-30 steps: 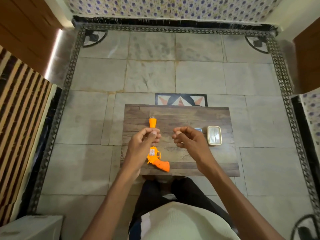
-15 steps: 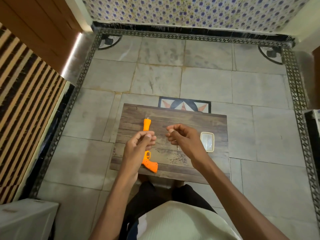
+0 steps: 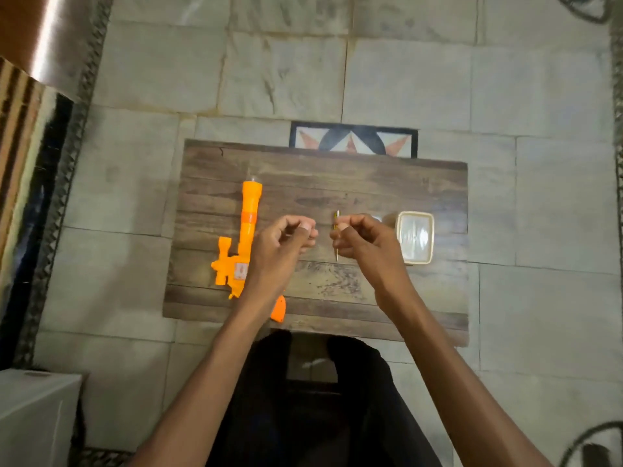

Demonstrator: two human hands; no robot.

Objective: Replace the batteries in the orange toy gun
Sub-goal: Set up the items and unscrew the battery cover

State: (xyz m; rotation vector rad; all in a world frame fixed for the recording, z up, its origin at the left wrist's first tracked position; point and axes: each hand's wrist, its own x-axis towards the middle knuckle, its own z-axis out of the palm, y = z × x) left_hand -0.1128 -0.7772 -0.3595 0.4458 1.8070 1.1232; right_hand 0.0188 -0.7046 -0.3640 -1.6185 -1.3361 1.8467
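1. I have the orange toy gun [image 3: 251, 210] lying flat on the left part of the wooden table [image 3: 337, 176]. Its muzzle points at the far edge and its grip end reaches close to the near edge.
2. My left hand [image 3: 279, 244] hangs over the gun's rear half. The wrist covers the stretch between the body and the grip, so I cannot see that part.
3. That hand's fingers are curled in, with the thumb laid against the forefinger. I cannot tell whether anything small sits between them.
4. My right hand [image 3: 364, 244] is just beside it, over the middle of the table, and the two do not touch. Its fingertips pinch a thin metal tool [image 3: 336, 237], which runs roughly from the far edge toward the near edge. The thumb hides the middle of the tool.
5. A small cream-rimmed container [image 3: 414, 214] stands near the right edge, just past the right hand's knuckles. What is in it is too blurred to read.
6. Beyond the far edge a patterned tile [image 3: 352, 139] shows in the stone floor [image 3: 286, 79].
7. Dark trouser legs [image 3: 303, 399] sit at the near edge, and a white box [image 3: 33, 409] stands on the floor to the lower left.
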